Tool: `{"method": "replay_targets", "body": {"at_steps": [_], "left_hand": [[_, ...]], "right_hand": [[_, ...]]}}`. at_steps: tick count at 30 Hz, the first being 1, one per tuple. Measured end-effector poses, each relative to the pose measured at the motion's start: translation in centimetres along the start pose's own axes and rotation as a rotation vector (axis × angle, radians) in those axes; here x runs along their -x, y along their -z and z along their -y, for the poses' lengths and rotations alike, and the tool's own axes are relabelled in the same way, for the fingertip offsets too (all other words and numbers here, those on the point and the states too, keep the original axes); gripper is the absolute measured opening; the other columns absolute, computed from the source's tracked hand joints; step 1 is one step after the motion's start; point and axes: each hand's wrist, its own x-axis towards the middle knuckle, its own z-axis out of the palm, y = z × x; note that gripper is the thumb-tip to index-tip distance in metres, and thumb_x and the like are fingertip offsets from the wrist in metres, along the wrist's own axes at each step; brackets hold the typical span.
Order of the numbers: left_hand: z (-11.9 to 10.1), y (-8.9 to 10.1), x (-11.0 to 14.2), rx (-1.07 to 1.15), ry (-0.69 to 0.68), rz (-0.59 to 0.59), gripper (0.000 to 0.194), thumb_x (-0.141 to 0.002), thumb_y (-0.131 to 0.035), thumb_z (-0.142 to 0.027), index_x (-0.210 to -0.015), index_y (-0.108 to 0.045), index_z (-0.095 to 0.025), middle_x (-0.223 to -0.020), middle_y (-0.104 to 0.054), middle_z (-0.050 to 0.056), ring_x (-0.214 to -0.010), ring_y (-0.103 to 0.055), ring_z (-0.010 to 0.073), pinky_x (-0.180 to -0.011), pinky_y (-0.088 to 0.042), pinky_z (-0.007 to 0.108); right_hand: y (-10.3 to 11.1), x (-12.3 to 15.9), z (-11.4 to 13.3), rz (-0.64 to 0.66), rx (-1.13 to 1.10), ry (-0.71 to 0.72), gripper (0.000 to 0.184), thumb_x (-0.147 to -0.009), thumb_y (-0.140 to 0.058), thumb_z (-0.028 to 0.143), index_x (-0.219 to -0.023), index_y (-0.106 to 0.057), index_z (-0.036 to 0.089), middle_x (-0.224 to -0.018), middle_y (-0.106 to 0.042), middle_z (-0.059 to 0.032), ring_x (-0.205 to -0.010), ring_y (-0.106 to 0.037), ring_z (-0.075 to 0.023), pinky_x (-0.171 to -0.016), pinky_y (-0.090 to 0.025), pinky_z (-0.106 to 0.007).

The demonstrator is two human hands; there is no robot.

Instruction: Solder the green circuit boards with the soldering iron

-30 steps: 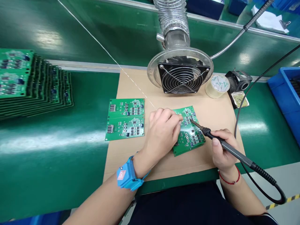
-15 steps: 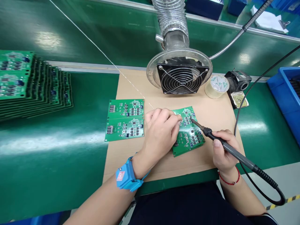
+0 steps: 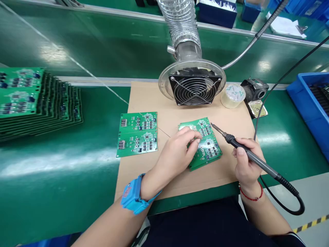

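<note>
My right hand (image 3: 249, 161) grips a soldering iron (image 3: 253, 157) by its dark handle. The iron's tip points up and left, at the right edge of a green circuit board (image 3: 211, 151) with another board under it; whether it touches I cannot tell. Over the left part of that board lies my left hand (image 3: 180, 147), its thumb and forefinger pinched together. A thin solder wire (image 3: 163, 132) runs into this hand from the upper left, its end hidden by the fingers. To the left, a second circuit board (image 3: 138, 133) with two digit displays lies flat.
A fume extractor fan (image 3: 196, 90) hangs above the cardboard sheet (image 3: 144, 94). Behind at right are a tape roll (image 3: 233, 96) and a soldering iron stand (image 3: 255, 92). Stacked circuit boards (image 3: 20, 92) stand far left, a blue bin (image 3: 305, 103) far right.
The iron's tip has moved off the chips to the board's right edge. My left hand has shifted slightly down, uncovering the board's top left corner. The view has shifted a little.
</note>
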Motion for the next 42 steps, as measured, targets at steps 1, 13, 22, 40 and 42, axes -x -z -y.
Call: {"method": "replay_targets", "body": {"at_steps": [1,13,22,40,42], "left_hand": [[-0.2,0.0,0.0,0.030,0.005,0.053,0.017,-0.091,-0.048,-0.009,-0.086,-0.062,-0.018,-0.077,-0.057,-0.001,-0.065,-0.053,0.0112,-0.057,-0.042,0.024],[-1.8,-1.8,1.9,-0.536,-0.400,0.224,0.016,-0.085,-0.055,-0.006,-0.096,-0.055,-0.017,-0.079,-0.059,0.003,-0.063,-0.058,0.0203,-0.048,-0.037,0.031],[-1.4,-1.4,1.2,-0.323,-0.198,0.170,0.012,-0.090,-0.055,-0.018,-0.102,-0.055,-0.017,-0.089,-0.065,0.005,-0.073,-0.062,0.0194,-0.057,-0.045,0.030],[0.2,0.3,0.0,-0.167,-0.061,-0.057,0.014,-0.085,-0.045,-0.010,-0.078,-0.054,-0.019,-0.079,-0.055,0.002,-0.070,-0.054,0.0151,-0.063,-0.043,0.029],[0.1,0.3,0.0,-0.169,-0.084,-0.057,0.014,-0.085,-0.045,-0.010,-0.078,-0.054,-0.019,-0.079,-0.055,0.003,-0.071,-0.054,0.0152,-0.063,-0.044,0.029]], "right_hand": [[0.0,0.0,0.0,-0.008,-0.002,-0.002,0.019,-0.091,-0.057,0.023,-0.108,-0.065,0.023,-0.087,-0.066,-0.0009,-0.065,-0.060,-0.0130,-0.061,-0.052,-0.031],[0.0,0.0,-0.4,-0.051,-0.007,-0.032,0.018,-0.091,-0.057,0.025,-0.107,-0.065,0.023,-0.088,-0.066,-0.0011,-0.073,-0.064,-0.0149,-0.067,-0.054,-0.034],[0.1,-0.1,0.0,-0.049,-0.072,-0.113,0.016,-0.090,-0.060,0.026,-0.104,-0.065,0.024,-0.082,-0.062,-0.0001,-0.069,-0.062,-0.0138,-0.069,-0.055,-0.034],[0.9,1.1,0.1,-0.003,-0.164,0.091,0.008,-0.088,-0.057,0.025,-0.091,-0.063,0.022,-0.065,-0.054,0.0016,-0.053,-0.051,-0.0133,-0.047,-0.041,-0.029],[0.9,1.1,0.0,0.017,-0.129,0.115,0.008,-0.087,-0.058,0.024,-0.092,-0.063,0.022,-0.066,-0.056,0.0012,-0.055,-0.051,-0.0132,-0.048,-0.041,-0.028]]}}
